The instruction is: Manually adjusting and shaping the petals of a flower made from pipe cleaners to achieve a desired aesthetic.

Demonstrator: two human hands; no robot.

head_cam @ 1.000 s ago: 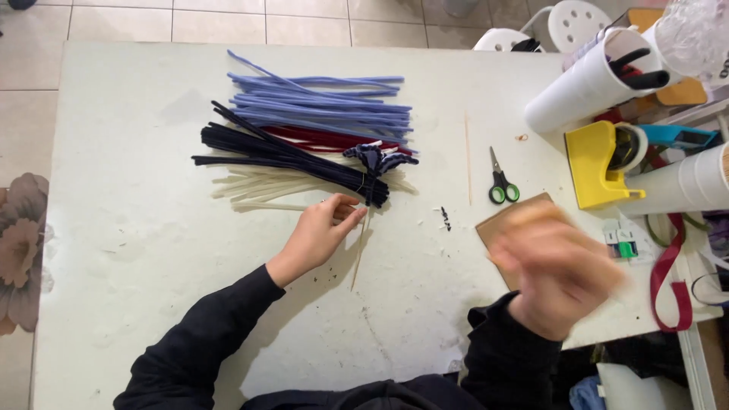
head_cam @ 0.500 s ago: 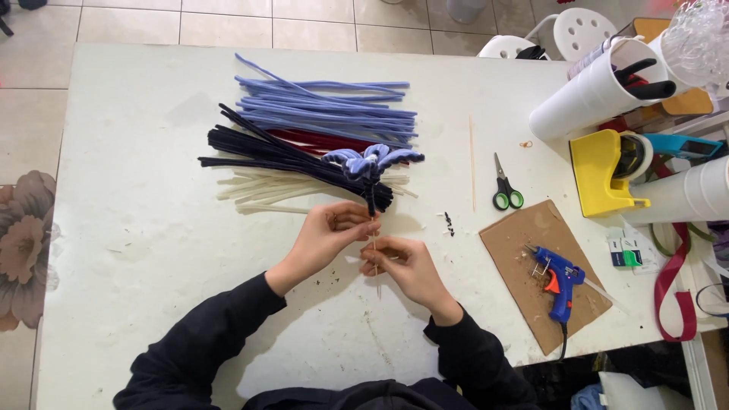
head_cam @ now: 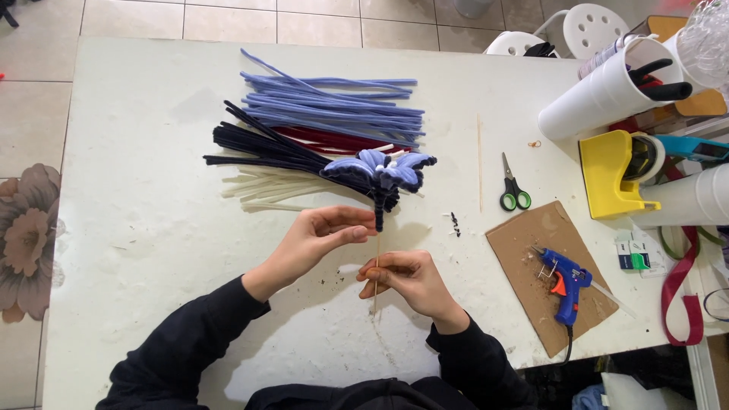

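Note:
A flower (head_cam: 383,171) made of blue and dark navy pipe cleaners sits on top of a thin wooden stick (head_cam: 377,258). My left hand (head_cam: 315,239) pinches the dark wrapped stem just under the flower. My right hand (head_cam: 406,277) grips the bare stick lower down, fingers closed around it. Both hands hover above the white table (head_cam: 137,228), near its front middle.
Behind the flower lie piles of light blue (head_cam: 334,102), dark navy (head_cam: 258,148), red and cream pipe cleaners. A spare wooden stick (head_cam: 479,163), green-handled scissors (head_cam: 513,186), a blue glue gun (head_cam: 566,285) on cardboard (head_cam: 531,243), a yellow tape dispenser (head_cam: 615,175) and white cups (head_cam: 607,95) lie to the right.
My right hand put the glue gun down on the cardboard and came over to grip the stick. The flower has been lifted and now stands out above the piles.

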